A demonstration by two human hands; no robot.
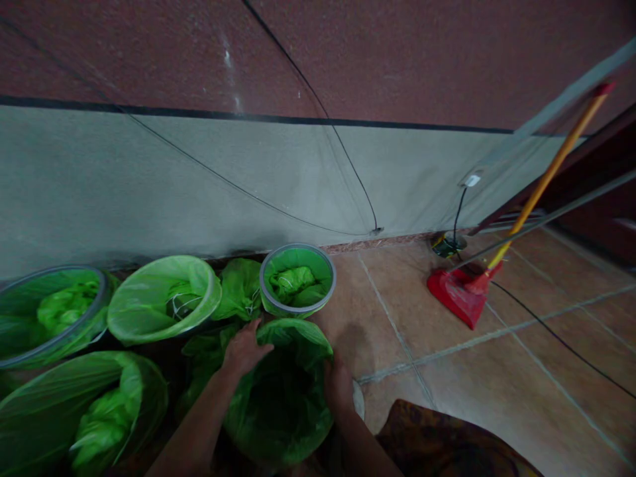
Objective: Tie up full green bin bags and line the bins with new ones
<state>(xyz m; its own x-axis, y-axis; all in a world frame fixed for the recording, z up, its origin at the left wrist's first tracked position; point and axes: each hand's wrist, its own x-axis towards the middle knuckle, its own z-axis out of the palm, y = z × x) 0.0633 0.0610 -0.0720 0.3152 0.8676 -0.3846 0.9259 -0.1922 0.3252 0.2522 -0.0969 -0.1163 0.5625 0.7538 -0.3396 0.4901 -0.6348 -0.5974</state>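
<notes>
Below me stands a bin lined with a green plastic bag (278, 440); the bag's mouth is open and its inside is dark. At the left side of the rim is my left hand (243, 351), its thumb and fingers apart, touching the bag's edge. My right hand (338, 384) grips the bag's edge on the right, with its fingertips partly hidden. Just beyond, a grey-rimmed bin (334, 275) with a green liner holds a bundled green bag (293, 283). Beside it lies a knotted green bag (238, 288).
More lined bins stand to the left: a grey-rimmed one (105, 291), one with a bag over its rim (134, 301) and a near one (149, 384). A red dustpan (457, 295) with a yellow handle stands right. Cables run along the wall (199, 159) and tiled floor (546, 384).
</notes>
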